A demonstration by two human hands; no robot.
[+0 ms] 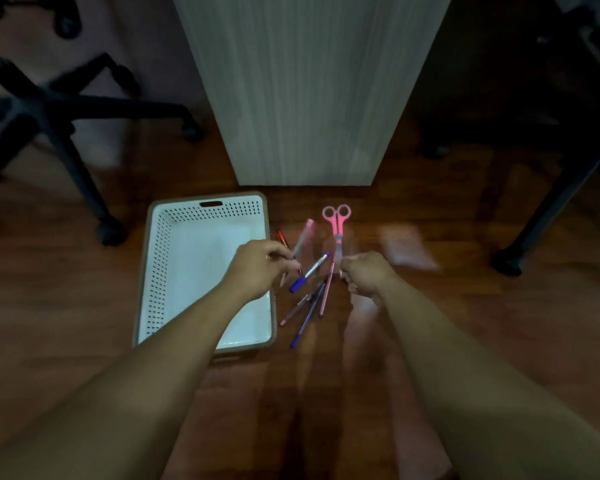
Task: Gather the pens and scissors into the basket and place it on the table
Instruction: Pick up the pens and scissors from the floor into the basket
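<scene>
A white perforated basket [174, 271] with a brown rim sits empty on the wooden floor. Right of it lie several pens: a blue-capped marker [309, 271], a pink pen [326, 292], a pink-capped pen [303, 237] and thin purple pens [307, 311]. Pink-handled scissors [337, 223] lie beyond them, blades toward me. My left hand [257, 268] is over the basket's right rim, its fingers pinched around a red pen [282, 237]. My right hand [366, 275] has curled fingers at the pink pen's far end, near the scissor tips. Whether it grips anything is unclear.
A pale wood-grain panel [305, 98] stands upright just behind the basket and scissors. An office chair's black wheeled base [49, 109] is at the left. Another dark chair leg [541, 216] is at the right. Both my forearms reach in from below.
</scene>
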